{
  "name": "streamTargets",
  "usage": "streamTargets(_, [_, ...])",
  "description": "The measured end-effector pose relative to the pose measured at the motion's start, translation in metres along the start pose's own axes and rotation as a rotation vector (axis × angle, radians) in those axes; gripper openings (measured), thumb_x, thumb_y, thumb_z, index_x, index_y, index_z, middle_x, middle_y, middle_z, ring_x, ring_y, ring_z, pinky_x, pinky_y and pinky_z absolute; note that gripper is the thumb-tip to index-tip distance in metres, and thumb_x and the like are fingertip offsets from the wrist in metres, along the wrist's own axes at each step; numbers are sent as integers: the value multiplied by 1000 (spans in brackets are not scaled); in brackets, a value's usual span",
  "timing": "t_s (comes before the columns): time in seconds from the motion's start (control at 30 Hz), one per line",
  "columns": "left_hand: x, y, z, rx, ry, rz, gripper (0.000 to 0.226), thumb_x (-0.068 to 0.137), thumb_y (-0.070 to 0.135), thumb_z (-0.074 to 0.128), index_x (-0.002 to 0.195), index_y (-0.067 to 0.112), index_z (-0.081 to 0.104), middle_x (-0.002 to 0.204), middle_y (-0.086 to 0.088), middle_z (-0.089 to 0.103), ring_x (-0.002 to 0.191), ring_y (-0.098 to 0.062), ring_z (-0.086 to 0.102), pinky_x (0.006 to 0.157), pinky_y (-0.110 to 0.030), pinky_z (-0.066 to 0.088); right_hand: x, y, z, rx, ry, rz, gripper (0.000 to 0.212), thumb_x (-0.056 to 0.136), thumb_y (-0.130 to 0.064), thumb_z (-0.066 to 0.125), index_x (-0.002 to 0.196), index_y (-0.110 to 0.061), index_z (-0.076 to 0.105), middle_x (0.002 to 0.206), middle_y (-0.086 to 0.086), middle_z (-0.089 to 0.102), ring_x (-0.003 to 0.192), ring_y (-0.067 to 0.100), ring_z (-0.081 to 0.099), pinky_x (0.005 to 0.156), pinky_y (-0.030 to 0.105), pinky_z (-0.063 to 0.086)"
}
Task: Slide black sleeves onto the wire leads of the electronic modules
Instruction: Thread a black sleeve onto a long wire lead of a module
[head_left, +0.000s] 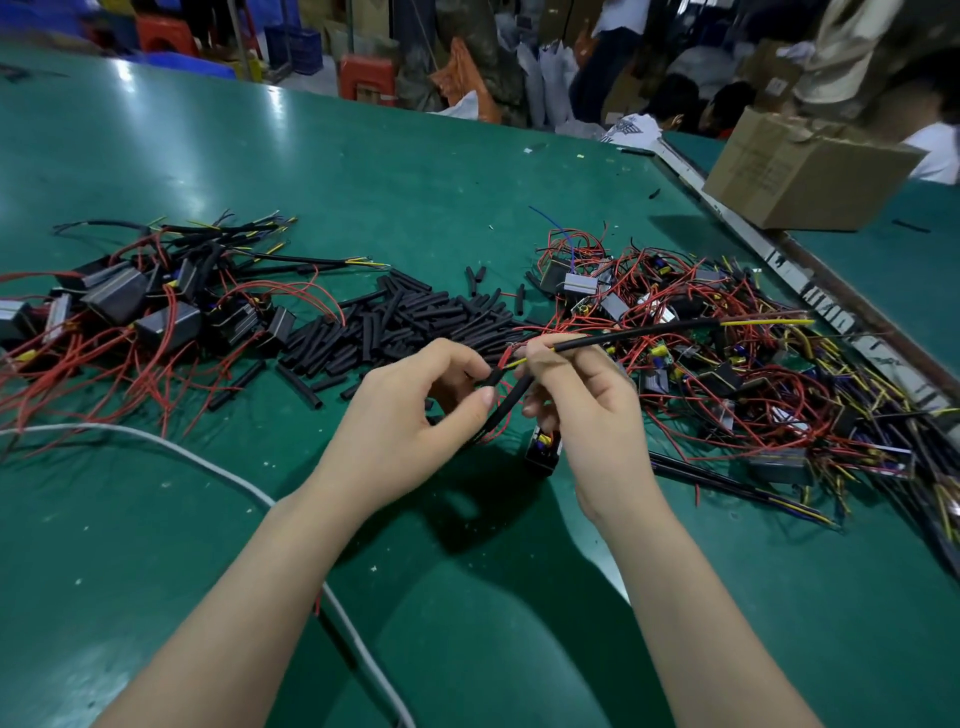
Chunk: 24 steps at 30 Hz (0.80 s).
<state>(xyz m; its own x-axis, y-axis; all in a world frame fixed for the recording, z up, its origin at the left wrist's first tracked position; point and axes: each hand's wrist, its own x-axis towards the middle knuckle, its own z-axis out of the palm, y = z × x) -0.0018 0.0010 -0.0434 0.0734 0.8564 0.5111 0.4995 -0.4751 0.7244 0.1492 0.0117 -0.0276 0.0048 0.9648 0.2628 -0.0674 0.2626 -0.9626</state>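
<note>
Pinching one black sleeve (493, 378), left hand (410, 415); right hand (587, 410) gripping wire leads (639, 335).

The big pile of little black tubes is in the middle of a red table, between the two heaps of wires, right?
Not quite: the table is green, not red. The head view shows the pile of black tubes on it, between the two heaps of wires.

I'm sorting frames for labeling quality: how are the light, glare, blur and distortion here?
Head view: overhead light leaves white glare on the green table at far left; both hands cast a soft dark shadow toward the camera. Hands and black sleeves are sharp; the background people and cardboard box are blurred. Wide-angle distortion bends the table's right edge.
</note>
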Motion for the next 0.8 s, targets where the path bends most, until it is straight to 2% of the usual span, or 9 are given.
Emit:
streamTargets(0.07, [0,1,1,-72,-3,-31,10,83,27,60,93,28,60,79,16,65,74,4,59,70,-9,41,0,-1,-2,-7,7,1,18,92,-11,59,79,-20,64,63,-14,58,53,4,49,51,11,39])
streamTargets(0.17, [-1,5,5,-188,64,-97,13,88,27,54,100,31,58,89,10,68,81,-8,66,79,-27,51,0,-2,0,-55,-12,-26,19,92,-9,59,78,-20,64,64,-14,58,54,5,49,50,11,38])
streamTargets(0.23, [-1,7,6,-135,109,-49,17,91,24,52,104,27,63,95,11,67,87,-12,67,83,-34,52,-1,-2,1,-70,-11,-23,19,92,-10,60,78,-21,64,64,-14,58,56,5,50,50,10,39])
streamTargets(0.3, [0,8,7,-31,137,27,20,92,19,52,104,17,68,96,12,64,91,-10,64,85,-28,49,-2,-2,1,-88,-7,-28,19,92,-12,60,78,-24,64,64,-14,59,58,4,51,51,11,40])
streamTargets(0.4, [0,10,8,50,179,60,21,92,16,54,101,11,71,96,7,62,93,-5,58,85,-15,43,-2,-1,0,-134,-25,-55,18,93,-15,59,81,-26,63,66,-15,61,60,1,54,58,13,43])
streamTargets(0.53, [-1,13,10,81,206,58,22,92,17,53,102,9,71,96,3,63,92,-6,57,84,-16,43,-1,1,1,-170,-61,-93,16,94,-10,57,85,-23,62,68,-19,62,63,-1,54,67,18,44])
streamTargets(0.6, [-2,13,11,99,214,63,21,92,16,53,101,8,71,96,3,62,91,-6,56,82,-17,44,-2,1,1,-189,-86,-116,16,94,-12,57,85,-24,61,69,-18,61,65,1,53,69,26,46])
streamTargets(0.7, [-1,13,10,107,224,68,21,93,16,53,98,8,71,94,5,61,89,-4,55,80,-15,43,-3,1,1,-199,-133,-125,9,89,-20,54,83,-22,59,69,-16,56,67,6,49,67,35,44])
streamTargets(0.8, [0,13,8,96,213,81,20,92,17,53,95,10,71,92,5,62,87,-4,55,79,-14,42,-4,1,2,-158,-147,-110,9,88,-19,52,81,-20,58,66,-11,50,64,10,44,59,35,41])
